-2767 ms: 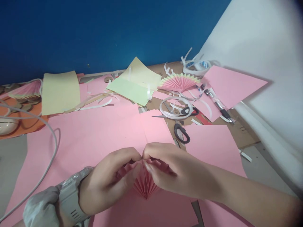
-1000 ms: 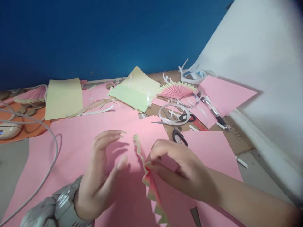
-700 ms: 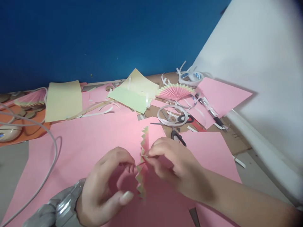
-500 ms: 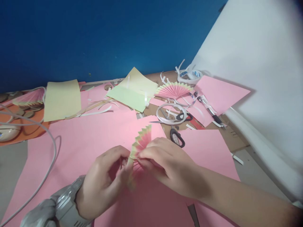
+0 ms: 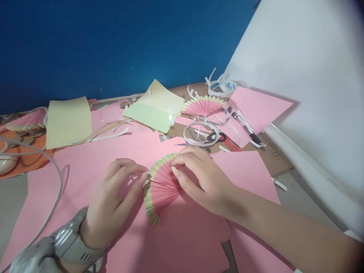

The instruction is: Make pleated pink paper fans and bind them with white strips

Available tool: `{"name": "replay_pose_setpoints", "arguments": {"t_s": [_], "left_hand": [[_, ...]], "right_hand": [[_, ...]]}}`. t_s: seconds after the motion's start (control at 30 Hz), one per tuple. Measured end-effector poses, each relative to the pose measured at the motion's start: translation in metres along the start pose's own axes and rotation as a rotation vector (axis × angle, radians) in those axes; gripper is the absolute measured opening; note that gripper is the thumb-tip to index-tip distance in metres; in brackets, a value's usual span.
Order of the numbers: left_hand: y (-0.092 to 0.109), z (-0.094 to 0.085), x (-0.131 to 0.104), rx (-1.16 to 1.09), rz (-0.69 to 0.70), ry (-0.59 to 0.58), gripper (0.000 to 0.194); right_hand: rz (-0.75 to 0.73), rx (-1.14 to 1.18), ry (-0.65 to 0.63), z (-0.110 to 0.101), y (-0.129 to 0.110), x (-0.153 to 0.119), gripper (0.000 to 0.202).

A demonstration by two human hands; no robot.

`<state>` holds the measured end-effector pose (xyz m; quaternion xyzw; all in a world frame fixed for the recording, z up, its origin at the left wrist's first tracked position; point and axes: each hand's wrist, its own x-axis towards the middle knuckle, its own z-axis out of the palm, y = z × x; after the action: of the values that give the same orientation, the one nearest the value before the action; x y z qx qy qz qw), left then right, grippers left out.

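Note:
A pleated paper fan (image 5: 162, 185), pink with a yellow-green rim, is spread out above the pink sheet (image 5: 125, 246). My left hand (image 5: 119, 189), with a grey watch on its wrist, pinches the fan's outer rim at its left side between thumb and fingertips. At the fan's upper right, my right hand (image 5: 201, 178) closes thumb and forefinger on the pleats near their gathered end. Just beyond the right hand lie scissors (image 5: 213, 137), partly covered by that hand and by a white ring of tape (image 5: 186, 133).
A second pleated fan (image 5: 205, 105) lies at the back beside a tape roll (image 5: 223, 88) and a pen (image 5: 247, 127). Yellow sheet (image 5: 69, 121), green-yellow sheet (image 5: 155, 113) and paper strips lie along the blue wall (image 5: 113, 45). A grey cable (image 5: 58, 189) runs down the left.
The fan, seen narrow and edge-on before, is now opened into a wide half-round facing the camera. My left hand has shifted left and up; the view has moved slightly.

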<state>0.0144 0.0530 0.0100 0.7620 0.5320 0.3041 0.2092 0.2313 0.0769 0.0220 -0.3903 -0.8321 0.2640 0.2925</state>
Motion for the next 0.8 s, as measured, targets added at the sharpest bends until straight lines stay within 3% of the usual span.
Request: {"name": "replay_pose_setpoints", "arguments": {"t_s": [0.23, 0.53, 0.67, 0.8], "left_hand": [[-0.006, -0.012, 0.008, 0.16, 0.106, -0.278, 0.011], [-0.005, -0.029, 0.01, 0.374, 0.129, -0.524, 0.019], [0.003, -0.033, 0.008, 0.444, 0.1, -0.584, 0.019], [0.006, -0.029, 0.006, 0.449, 0.106, -0.598, 0.019]], "right_hand": [[0.022, 0.007, -0.119, -0.005, 0.001, 0.005, 0.012], [0.069, -0.05, -0.178, -0.004, 0.002, 0.006, 0.015], [0.083, -0.155, -0.277, -0.003, 0.005, 0.004, 0.042], [0.039, -0.235, -0.34, -0.001, 0.008, 0.005, 0.03]]}}
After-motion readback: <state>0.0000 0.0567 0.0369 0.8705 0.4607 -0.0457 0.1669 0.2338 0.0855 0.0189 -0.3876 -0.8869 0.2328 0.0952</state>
